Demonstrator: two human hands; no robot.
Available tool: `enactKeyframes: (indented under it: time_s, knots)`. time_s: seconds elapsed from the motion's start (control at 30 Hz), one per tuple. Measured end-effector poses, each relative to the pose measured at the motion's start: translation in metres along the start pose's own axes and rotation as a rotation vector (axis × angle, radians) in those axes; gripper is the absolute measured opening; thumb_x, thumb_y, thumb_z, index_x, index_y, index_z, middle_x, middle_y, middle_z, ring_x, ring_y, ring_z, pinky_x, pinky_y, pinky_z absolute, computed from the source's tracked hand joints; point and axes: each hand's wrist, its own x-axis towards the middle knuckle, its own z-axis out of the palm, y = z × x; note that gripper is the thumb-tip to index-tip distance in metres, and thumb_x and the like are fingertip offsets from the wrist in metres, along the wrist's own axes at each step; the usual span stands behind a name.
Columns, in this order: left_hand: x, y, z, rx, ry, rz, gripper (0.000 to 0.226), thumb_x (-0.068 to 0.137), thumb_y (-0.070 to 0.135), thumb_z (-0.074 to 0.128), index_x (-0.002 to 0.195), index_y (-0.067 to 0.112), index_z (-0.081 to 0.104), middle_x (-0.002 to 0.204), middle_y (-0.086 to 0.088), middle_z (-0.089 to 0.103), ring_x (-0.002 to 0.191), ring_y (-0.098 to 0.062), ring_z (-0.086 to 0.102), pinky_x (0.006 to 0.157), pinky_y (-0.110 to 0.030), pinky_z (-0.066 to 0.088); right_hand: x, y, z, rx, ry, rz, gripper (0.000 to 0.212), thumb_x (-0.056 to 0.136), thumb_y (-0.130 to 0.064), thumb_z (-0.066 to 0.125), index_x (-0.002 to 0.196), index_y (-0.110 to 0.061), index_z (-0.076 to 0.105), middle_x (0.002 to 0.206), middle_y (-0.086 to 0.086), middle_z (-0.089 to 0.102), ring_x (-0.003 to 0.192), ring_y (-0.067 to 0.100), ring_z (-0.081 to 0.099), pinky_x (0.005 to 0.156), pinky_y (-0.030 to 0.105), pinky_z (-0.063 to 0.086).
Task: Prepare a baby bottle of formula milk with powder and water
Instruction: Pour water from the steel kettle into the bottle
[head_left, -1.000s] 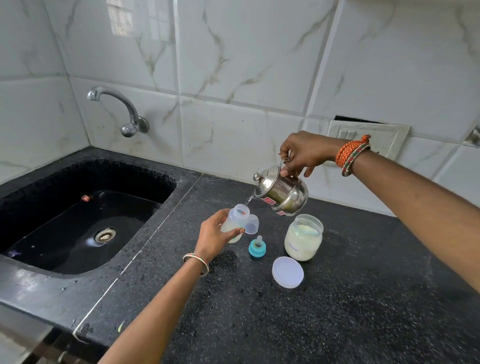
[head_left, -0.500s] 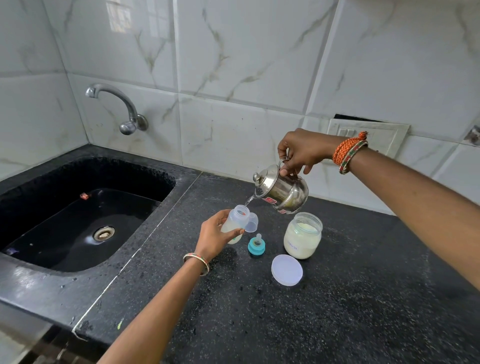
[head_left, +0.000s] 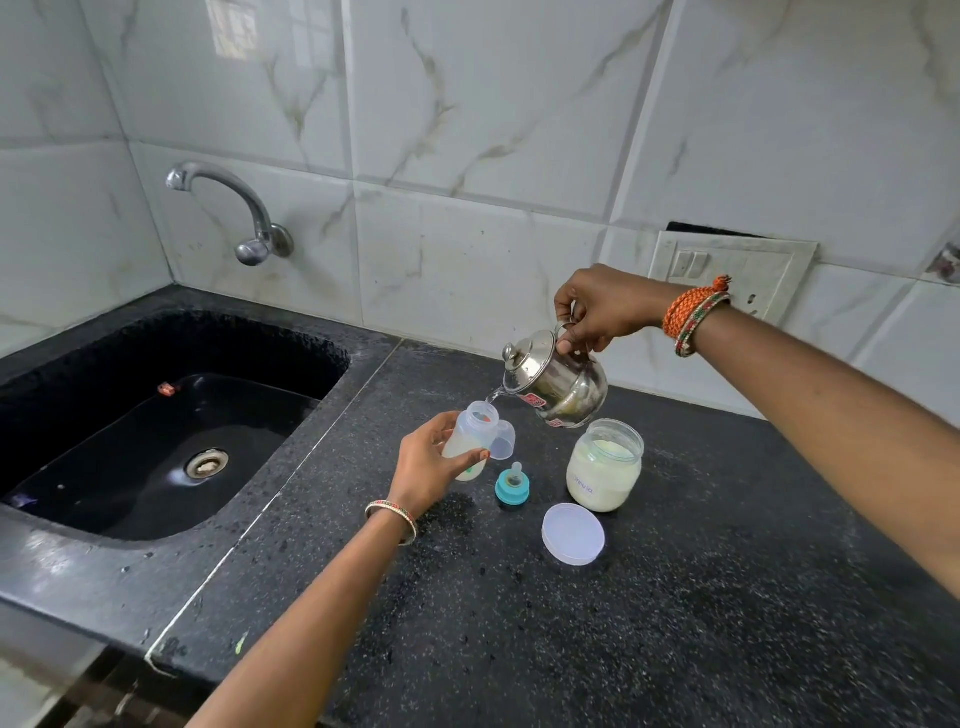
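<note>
We see white marble-veined wall tiles (head_left: 493, 104) above a black speckled countertop (head_left: 649, 597) with a sunken black sink (head_left: 156, 441) under a steel tap (head_left: 244, 218). Our right hand (head_left: 602, 306) grips a tilted steel kettle (head_left: 558, 384), spout over the baby bottle (head_left: 470, 436), which our left hand (head_left: 426, 462) holds curled around it. Nearby stand an open powder jar (head_left: 605, 467), its lid (head_left: 573, 533) and a teal nipple (head_left: 512, 484).

A black sink (head_left: 93, 519) w/ steel drain (head_left: 207, 463) is set into the speckled black counter (head_left: 597, 623) at its left edge; a chrome tap (head_left: 244, 218) and switch plate (head_left: 737, 270) are mounted on marble-look wall tiles (head_left: 493, 93) behind.
</note>
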Motion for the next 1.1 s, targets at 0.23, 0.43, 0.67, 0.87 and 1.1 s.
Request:
enactKeyframes:
  time_s: [0.23, 0.43, 0.67, 0.87, 1.1]
  knots:
    - [0.004, 0.007, -0.005, -0.028, 0.064, 0.028, 0.055, 0.066, 0.039, 0.082, 0.115, 0.030, 0.058, 0.106, 0.018, 0.060, 0.094, 0.007, 0.056, 0.073, -0.007, 0.043, -0.001, 0.016, 0.018, 0.155, 0.034, 0.000, 0.021, 0.076, -0.012, 0.077, 0.076, -0.010, 0.056, 0.082, 0.019, 0.071, 0.077, 0.029, 0.072, 0.069, 0.040, 0.061]
    - [0.012, 0.006, -0.007, -0.067, 0.061, -0.012, 0.064, 0.065, 0.042, 0.082, 0.120, 0.019, 0.060, 0.111, 0.008, 0.065, 0.099, -0.006, 0.061, 0.078, -0.014, 0.049, -0.004, 0.032, 0.037, 0.370, 0.079, 0.019, 0.019, 0.078, -0.008, 0.075, 0.080, -0.005, 0.057, 0.077, 0.019, 0.070, 0.072, 0.026, 0.072, 0.065, 0.034, 0.061]
    - [0.012, -0.017, -0.007, -0.132, -0.002, -0.138, 0.057, 0.065, 0.028, 0.085, 0.115, 0.018, 0.060, 0.110, 0.001, 0.068, 0.101, -0.011, 0.064, 0.089, -0.030, 0.053, -0.005, 0.051, 0.063, 0.562, 0.136, 0.059, 0.018, 0.076, -0.008, 0.076, 0.074, -0.007, 0.059, 0.060, 0.005, 0.070, 0.072, 0.027, 0.072, 0.062, 0.034, 0.061]
    - [0.005, -0.044, -0.013, -0.116, -0.135, -0.220, 0.051, 0.068, 0.022, 0.084, 0.110, 0.023, 0.056, 0.114, 0.001, 0.066, 0.107, -0.015, 0.062, 0.098, -0.041, 0.049, -0.004, 0.065, 0.076, 0.609, 0.191, 0.096, 0.016, 0.077, -0.006, 0.075, 0.075, -0.008, 0.059, 0.069, 0.011, 0.071, 0.077, 0.031, 0.072, 0.072, 0.046, 0.060]
    - [0.014, -0.030, -0.038, -0.259, -0.046, -0.214, 0.054, 0.079, 0.052, 0.062, 0.124, 0.025, 0.052, 0.120, 0.004, 0.062, 0.112, -0.010, 0.059, 0.094, -0.029, 0.045, -0.002, 0.081, 0.083, 0.725, 0.293, 0.121, 0.015, 0.078, -0.002, 0.073, 0.081, -0.006, 0.059, 0.080, 0.017, 0.070, 0.081, 0.031, 0.071, 0.073, 0.046, 0.060]
